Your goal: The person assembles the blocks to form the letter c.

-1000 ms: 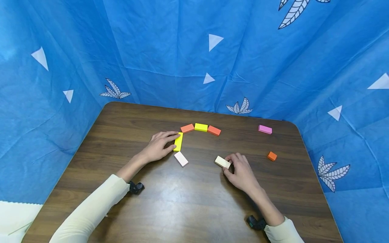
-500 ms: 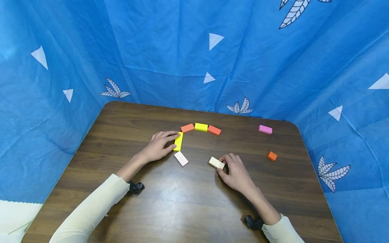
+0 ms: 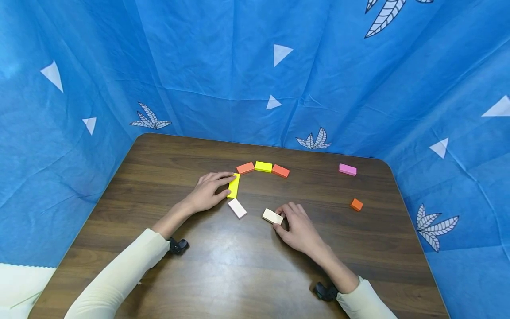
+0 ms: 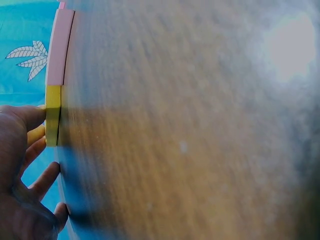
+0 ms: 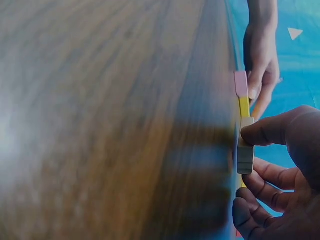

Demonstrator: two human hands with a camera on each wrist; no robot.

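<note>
My left hand (image 3: 205, 194) lies at the left side of a long yellow block (image 3: 233, 187), thumb by its near end and a finger over its far end. In the left wrist view, the thumb presses the yellow block's edge. A pale pink block (image 3: 237, 208) meets its near end at an angle. My right hand (image 3: 298, 228) pinches a cream block (image 3: 272, 216) between thumb and fingers, low over the table and right of the pale pink block. The right wrist view shows the thumb (image 5: 265, 131) on the cream block's near face.
Beyond the yellow block, an orange-red block (image 3: 245, 168), a short yellow block (image 3: 264, 166) and another orange-red block (image 3: 280, 171) form a curved row. A pink block (image 3: 348, 169) and a small orange block (image 3: 357, 204) lie farther right on the brown wooden table (image 3: 191, 274). Blue cloth (image 3: 223, 66) hangs around it.
My right hand has moved left with the cream block, bringing it nearer the pale pink block. The left hand and the other blocks have stayed put.
</note>
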